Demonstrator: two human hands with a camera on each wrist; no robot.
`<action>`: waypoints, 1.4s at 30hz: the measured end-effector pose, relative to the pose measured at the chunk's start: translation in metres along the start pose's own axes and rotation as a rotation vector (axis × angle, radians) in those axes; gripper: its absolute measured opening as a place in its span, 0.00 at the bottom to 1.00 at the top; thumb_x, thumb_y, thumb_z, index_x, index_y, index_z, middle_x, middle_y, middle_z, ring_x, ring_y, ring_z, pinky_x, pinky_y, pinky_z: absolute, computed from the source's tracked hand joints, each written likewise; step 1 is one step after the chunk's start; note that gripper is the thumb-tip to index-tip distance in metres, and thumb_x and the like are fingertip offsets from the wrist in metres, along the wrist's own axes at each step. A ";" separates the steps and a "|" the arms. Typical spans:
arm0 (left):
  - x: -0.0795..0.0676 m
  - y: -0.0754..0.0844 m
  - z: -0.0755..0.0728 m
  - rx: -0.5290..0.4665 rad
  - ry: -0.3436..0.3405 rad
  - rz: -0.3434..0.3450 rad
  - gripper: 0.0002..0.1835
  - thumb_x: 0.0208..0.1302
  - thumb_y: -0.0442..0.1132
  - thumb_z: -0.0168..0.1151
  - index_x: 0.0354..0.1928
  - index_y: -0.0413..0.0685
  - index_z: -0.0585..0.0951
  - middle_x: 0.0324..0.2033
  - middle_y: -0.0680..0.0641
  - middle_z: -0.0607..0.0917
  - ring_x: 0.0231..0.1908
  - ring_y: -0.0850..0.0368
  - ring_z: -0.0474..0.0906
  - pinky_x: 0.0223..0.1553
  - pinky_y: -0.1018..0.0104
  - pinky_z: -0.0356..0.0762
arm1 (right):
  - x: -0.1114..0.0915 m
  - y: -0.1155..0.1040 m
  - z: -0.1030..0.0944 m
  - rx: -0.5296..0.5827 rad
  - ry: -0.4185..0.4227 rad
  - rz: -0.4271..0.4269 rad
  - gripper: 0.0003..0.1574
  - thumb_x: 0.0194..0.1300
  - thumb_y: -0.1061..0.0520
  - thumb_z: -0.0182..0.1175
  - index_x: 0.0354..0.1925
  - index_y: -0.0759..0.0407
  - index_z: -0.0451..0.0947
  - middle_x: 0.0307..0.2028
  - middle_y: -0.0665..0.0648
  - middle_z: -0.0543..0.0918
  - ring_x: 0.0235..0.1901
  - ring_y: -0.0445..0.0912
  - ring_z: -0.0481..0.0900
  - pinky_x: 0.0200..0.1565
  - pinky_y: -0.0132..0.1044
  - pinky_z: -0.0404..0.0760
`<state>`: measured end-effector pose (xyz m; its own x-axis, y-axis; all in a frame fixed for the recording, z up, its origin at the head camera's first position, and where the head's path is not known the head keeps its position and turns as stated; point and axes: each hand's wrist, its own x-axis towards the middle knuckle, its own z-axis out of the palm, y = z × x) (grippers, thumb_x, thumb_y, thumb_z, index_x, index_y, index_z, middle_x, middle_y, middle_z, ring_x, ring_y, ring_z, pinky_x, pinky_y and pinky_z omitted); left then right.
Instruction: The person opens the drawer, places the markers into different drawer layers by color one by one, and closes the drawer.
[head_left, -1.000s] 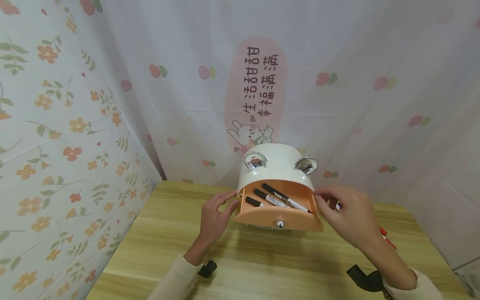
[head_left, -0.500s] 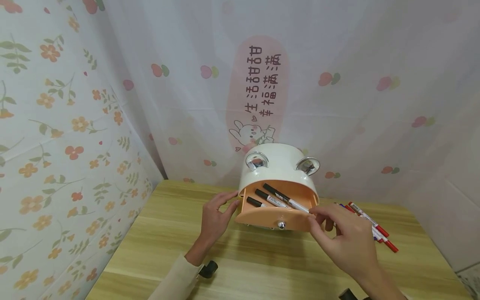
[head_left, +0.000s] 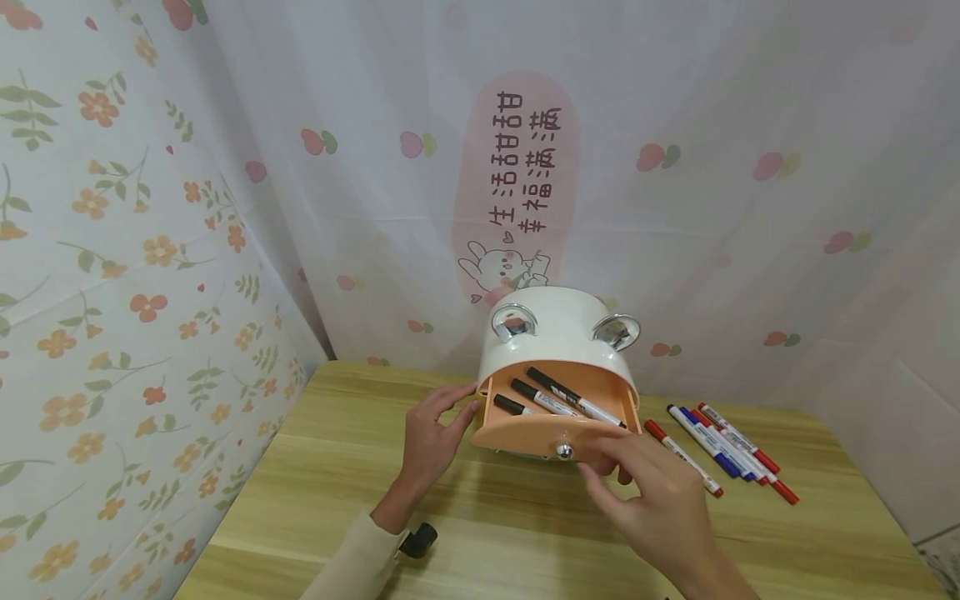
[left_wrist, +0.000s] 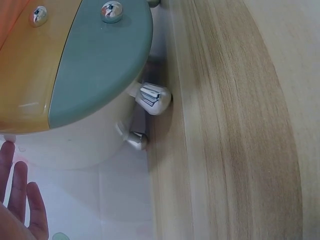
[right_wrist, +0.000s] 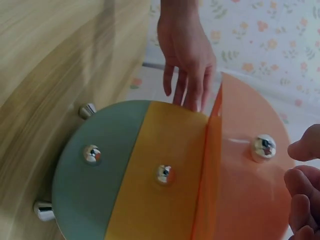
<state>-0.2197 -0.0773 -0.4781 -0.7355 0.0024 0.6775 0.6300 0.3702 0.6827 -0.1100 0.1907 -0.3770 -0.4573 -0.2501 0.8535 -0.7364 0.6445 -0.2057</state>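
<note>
A white rounded drawer box (head_left: 558,337) with chrome ears stands on the table. Its orange top drawer (head_left: 517,435) is pulled out, and several black-capped markers (head_left: 553,398) lie inside. My left hand (head_left: 435,437) rests against the box's left side, its fingers fairly straight in the left wrist view. My right hand (head_left: 656,496) is at the right part of the drawer front, beside the silver knob (right_wrist: 263,148), fingers loosely bent and thumb apart. Below, the yellow drawer (right_wrist: 157,170) and green drawer (right_wrist: 102,150) are closed.
To the right of the box lie a red-capped marker (head_left: 682,457) and a loose bunch of red and blue markers (head_left: 731,446). The wooden table (head_left: 300,483) meets a printed curtain (head_left: 390,250) behind and a floral one (head_left: 135,333) at left.
My right hand has moved from the box's right side along the drawer front towards the knob, uncovering the markers on the right. My left hand and the pulled-out drawer stay put.
</note>
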 end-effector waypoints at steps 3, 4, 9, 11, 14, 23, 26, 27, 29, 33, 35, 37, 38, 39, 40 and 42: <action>0.000 0.000 0.000 0.007 -0.001 -0.001 0.16 0.64 0.44 0.68 0.53 0.52 0.86 0.47 0.54 0.86 0.47 0.56 0.82 0.43 0.51 0.81 | -0.002 0.002 0.005 -0.004 0.009 -0.029 0.12 0.61 0.49 0.64 0.34 0.56 0.85 0.26 0.45 0.81 0.24 0.37 0.73 0.25 0.20 0.68; 0.000 -0.001 0.000 0.009 -0.001 -0.001 0.16 0.64 0.44 0.68 0.53 0.53 0.86 0.47 0.54 0.86 0.47 0.56 0.82 0.43 0.52 0.81 | -0.003 0.002 0.006 -0.004 0.012 -0.038 0.11 0.61 0.50 0.64 0.34 0.57 0.85 0.26 0.45 0.81 0.23 0.37 0.74 0.25 0.21 0.69; 0.000 -0.001 -0.001 0.010 -0.002 0.001 0.16 0.63 0.44 0.68 0.53 0.52 0.86 0.47 0.54 0.86 0.47 0.56 0.82 0.43 0.53 0.81 | -0.007 0.004 0.011 -0.051 -0.017 -0.035 0.15 0.64 0.46 0.62 0.35 0.55 0.86 0.25 0.43 0.80 0.23 0.35 0.72 0.25 0.21 0.69; 0.000 0.000 -0.001 0.002 -0.004 0.000 0.16 0.63 0.43 0.68 0.53 0.52 0.86 0.47 0.53 0.86 0.47 0.56 0.82 0.43 0.51 0.81 | -0.009 0.005 0.013 -0.071 -0.033 -0.029 0.16 0.65 0.45 0.61 0.35 0.54 0.86 0.25 0.42 0.79 0.23 0.35 0.71 0.25 0.21 0.69; 0.000 0.000 -0.001 -0.004 -0.007 -0.005 0.16 0.64 0.43 0.68 0.53 0.52 0.86 0.47 0.54 0.86 0.47 0.56 0.82 0.43 0.49 0.81 | -0.011 0.005 0.015 -0.079 -0.042 -0.021 0.16 0.65 0.44 0.61 0.36 0.53 0.86 0.25 0.41 0.79 0.23 0.34 0.71 0.24 0.22 0.70; 0.000 0.001 -0.001 0.002 -0.004 0.002 0.16 0.63 0.43 0.68 0.52 0.52 0.86 0.46 0.54 0.86 0.47 0.56 0.82 0.43 0.50 0.81 | -0.009 0.005 0.019 -0.084 -0.020 -0.047 0.15 0.65 0.46 0.61 0.34 0.55 0.86 0.24 0.42 0.79 0.22 0.37 0.72 0.23 0.23 0.70; 0.000 0.001 -0.001 0.009 -0.004 -0.002 0.16 0.63 0.43 0.68 0.52 0.53 0.86 0.46 0.54 0.86 0.47 0.56 0.82 0.43 0.54 0.81 | -0.009 0.005 0.021 -0.082 -0.016 -0.053 0.15 0.66 0.46 0.61 0.34 0.56 0.86 0.24 0.43 0.79 0.22 0.38 0.72 0.23 0.23 0.70; 0.000 0.001 -0.001 0.008 -0.005 -0.002 0.16 0.63 0.43 0.68 0.52 0.53 0.86 0.46 0.54 0.86 0.46 0.55 0.82 0.43 0.54 0.81 | -0.009 0.005 0.021 -0.084 -0.016 -0.050 0.15 0.66 0.46 0.61 0.34 0.56 0.86 0.24 0.43 0.79 0.22 0.37 0.72 0.23 0.23 0.70; 0.000 0.001 -0.001 0.006 -0.006 -0.003 0.15 0.63 0.43 0.68 0.52 0.53 0.86 0.46 0.54 0.86 0.46 0.54 0.83 0.43 0.54 0.81 | -0.009 0.005 0.021 -0.089 -0.023 -0.040 0.15 0.66 0.46 0.61 0.35 0.55 0.86 0.24 0.43 0.79 0.22 0.36 0.72 0.23 0.23 0.70; 0.000 0.001 -0.001 0.004 -0.007 0.001 0.15 0.63 0.43 0.68 0.52 0.53 0.86 0.45 0.54 0.86 0.46 0.53 0.83 0.43 0.53 0.81 | -0.009 0.006 0.022 -0.093 -0.027 -0.028 0.14 0.65 0.47 0.62 0.36 0.55 0.86 0.24 0.42 0.79 0.22 0.37 0.72 0.24 0.23 0.70; -0.001 0.001 -0.001 0.010 -0.008 0.001 0.16 0.63 0.43 0.68 0.52 0.53 0.86 0.45 0.54 0.86 0.46 0.54 0.83 0.43 0.53 0.81 | -0.009 0.006 0.023 -0.093 -0.024 -0.030 0.13 0.64 0.47 0.63 0.36 0.54 0.86 0.24 0.42 0.79 0.22 0.36 0.72 0.24 0.23 0.70; 0.000 0.001 -0.001 0.014 -0.009 0.002 0.16 0.63 0.43 0.68 0.53 0.53 0.86 0.46 0.54 0.86 0.46 0.55 0.83 0.43 0.52 0.81 | -0.008 0.007 0.023 -0.089 -0.018 -0.034 0.12 0.63 0.48 0.64 0.36 0.54 0.86 0.24 0.42 0.79 0.23 0.36 0.72 0.24 0.24 0.70; -0.001 0.001 -0.001 0.016 -0.010 0.001 0.16 0.63 0.43 0.68 0.53 0.53 0.86 0.46 0.54 0.86 0.46 0.56 0.83 0.43 0.52 0.81 | -0.008 0.007 0.023 -0.088 -0.016 -0.036 0.12 0.63 0.48 0.65 0.36 0.55 0.86 0.24 0.43 0.79 0.23 0.36 0.72 0.24 0.24 0.70; -0.001 0.001 -0.002 0.019 -0.011 -0.001 0.16 0.63 0.43 0.68 0.53 0.53 0.86 0.46 0.54 0.86 0.46 0.56 0.83 0.43 0.53 0.81 | -0.007 0.008 0.024 -0.088 -0.014 -0.037 0.11 0.62 0.49 0.65 0.36 0.55 0.86 0.24 0.43 0.79 0.23 0.36 0.72 0.24 0.25 0.70; -0.001 0.001 -0.001 0.020 -0.011 -0.001 0.16 0.63 0.43 0.68 0.53 0.53 0.86 0.46 0.54 0.86 0.46 0.56 0.83 0.43 0.54 0.81 | -0.007 0.008 0.024 -0.089 -0.014 -0.037 0.11 0.62 0.49 0.65 0.36 0.55 0.86 0.24 0.43 0.79 0.23 0.36 0.72 0.24 0.25 0.70; -0.001 0.001 -0.001 0.022 -0.011 -0.002 0.16 0.63 0.43 0.68 0.53 0.53 0.86 0.46 0.54 0.86 0.46 0.56 0.83 0.43 0.54 0.81 | -0.006 0.009 0.025 -0.090 -0.012 -0.037 0.11 0.61 0.49 0.66 0.36 0.55 0.86 0.24 0.43 0.79 0.23 0.36 0.72 0.24 0.25 0.71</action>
<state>-0.2185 -0.0783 -0.4778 -0.7396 0.0121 0.6729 0.6231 0.3904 0.6778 -0.1263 0.1799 -0.3955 -0.4366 -0.2836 0.8538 -0.7057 0.6966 -0.1295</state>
